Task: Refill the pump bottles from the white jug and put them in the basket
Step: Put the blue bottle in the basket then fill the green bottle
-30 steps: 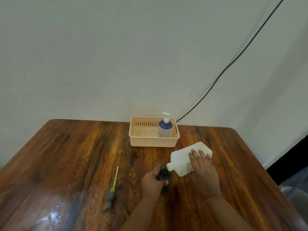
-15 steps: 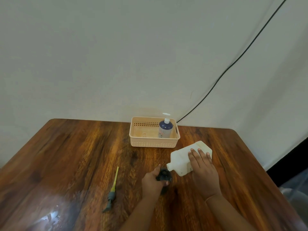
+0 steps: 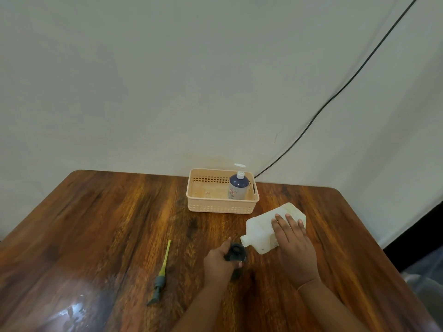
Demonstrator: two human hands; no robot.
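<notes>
Blue pump bottle [image 3: 237, 188] already sits in the far basket [image 3: 221, 207], so looks like only the near dark bottle [image 3: 236, 254] is left, with the left hand [image 3: 219, 264] curled round it, the right hand [image 3: 293, 248] gripping the tipped white jug [image 3: 261, 230], and the pump [image 3: 160, 276] lying off left.

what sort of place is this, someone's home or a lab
Most likely a room in a home, though it could be a staged setup: a polished wooden table against a bare pale wall, a black cable running down it, and a basket holding a pump bottle.
</notes>
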